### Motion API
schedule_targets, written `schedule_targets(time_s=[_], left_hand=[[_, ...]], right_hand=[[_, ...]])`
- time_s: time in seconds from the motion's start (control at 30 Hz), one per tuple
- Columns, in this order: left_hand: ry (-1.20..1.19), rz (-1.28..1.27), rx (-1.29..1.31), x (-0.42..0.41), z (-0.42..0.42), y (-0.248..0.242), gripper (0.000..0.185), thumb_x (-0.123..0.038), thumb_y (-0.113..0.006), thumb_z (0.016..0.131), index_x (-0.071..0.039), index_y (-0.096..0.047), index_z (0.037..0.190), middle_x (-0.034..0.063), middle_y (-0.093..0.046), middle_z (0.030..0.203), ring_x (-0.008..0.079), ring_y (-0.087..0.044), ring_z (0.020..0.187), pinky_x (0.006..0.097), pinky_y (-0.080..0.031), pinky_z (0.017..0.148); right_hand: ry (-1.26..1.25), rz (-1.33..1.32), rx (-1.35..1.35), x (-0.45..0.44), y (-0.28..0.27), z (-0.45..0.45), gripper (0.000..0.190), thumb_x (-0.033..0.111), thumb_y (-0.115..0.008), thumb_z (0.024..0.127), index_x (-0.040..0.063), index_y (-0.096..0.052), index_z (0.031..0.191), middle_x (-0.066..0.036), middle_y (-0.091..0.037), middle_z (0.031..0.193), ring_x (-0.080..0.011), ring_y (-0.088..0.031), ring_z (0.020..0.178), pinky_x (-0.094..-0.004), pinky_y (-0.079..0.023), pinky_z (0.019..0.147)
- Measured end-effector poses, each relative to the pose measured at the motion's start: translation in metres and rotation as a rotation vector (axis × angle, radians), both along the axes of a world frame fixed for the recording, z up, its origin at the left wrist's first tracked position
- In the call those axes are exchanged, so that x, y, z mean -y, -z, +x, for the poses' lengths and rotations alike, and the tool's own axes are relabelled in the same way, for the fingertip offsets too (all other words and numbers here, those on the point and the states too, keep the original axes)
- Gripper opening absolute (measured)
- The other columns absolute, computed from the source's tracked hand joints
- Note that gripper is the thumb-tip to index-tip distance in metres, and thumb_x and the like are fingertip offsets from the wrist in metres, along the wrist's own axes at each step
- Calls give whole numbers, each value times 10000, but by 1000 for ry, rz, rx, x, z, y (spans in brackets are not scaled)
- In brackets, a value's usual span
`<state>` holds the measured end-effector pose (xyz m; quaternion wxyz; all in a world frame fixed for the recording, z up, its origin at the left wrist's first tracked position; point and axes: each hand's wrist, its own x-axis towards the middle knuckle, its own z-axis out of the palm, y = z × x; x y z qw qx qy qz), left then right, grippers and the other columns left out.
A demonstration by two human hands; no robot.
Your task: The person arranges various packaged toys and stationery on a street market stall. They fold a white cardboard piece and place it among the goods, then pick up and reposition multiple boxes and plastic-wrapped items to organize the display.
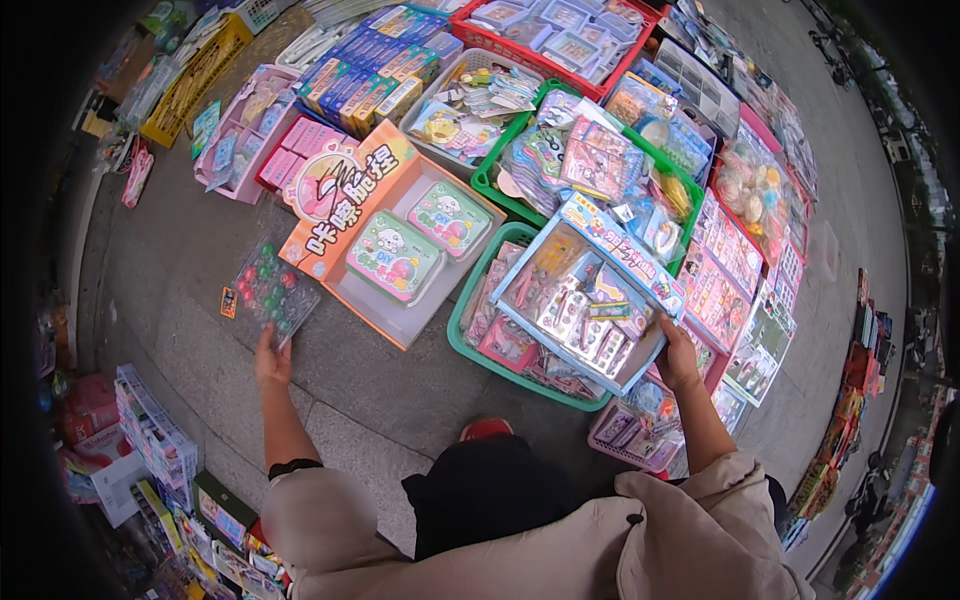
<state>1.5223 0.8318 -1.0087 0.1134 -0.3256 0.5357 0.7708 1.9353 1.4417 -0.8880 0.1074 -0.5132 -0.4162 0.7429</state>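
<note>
My left hand (274,360) grips the near edge of a clear plastic case (276,294) holding several red and green balls. On the right, my right hand (679,352) holds the corner of a light-blue cardboard display box (502,289) with small packaged items inside. That box is tilted above a teal plastic basket (461,341) of packaged goods. Between my hands, an orange cardboard display box (409,146) holds two green tins or tubs marked DIY, one of them a tub (394,257) nearer me.
A green basket (495,196) of packets, a red crate (517,64) and a grey basket (420,112) stand beyond. A yellow crate (161,124) lies far left. Stacked goods (154,435) stand at lower left. My red shoe (486,429) is on the pavement.
</note>
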Motion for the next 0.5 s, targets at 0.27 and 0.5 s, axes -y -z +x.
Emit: schedule_targets(time_s=[0.27,0.5], left_hand=[[-51,215,-140,-14,5,1,361,-60,-611,849,57,-545,1184,137,-604,1198,302,-603,1093,417,-525,993],[-275,22,-297,-31,54,-71,526,-89,-600,873,68,-415,1340,177,-454,1372,304,-513,1209,417,-475,1057]], right_hand=[[-35,-19,-28,-3,-3,1,239,281,-576,972,50,-632,996,-18,-669,877,-90,-626,699,-234,-492,591],[-170,32,80,-11,0,-17,324,353,-620,939,42,-640,1026,-31,-666,889,-119,-628,740,-275,-505,651]])
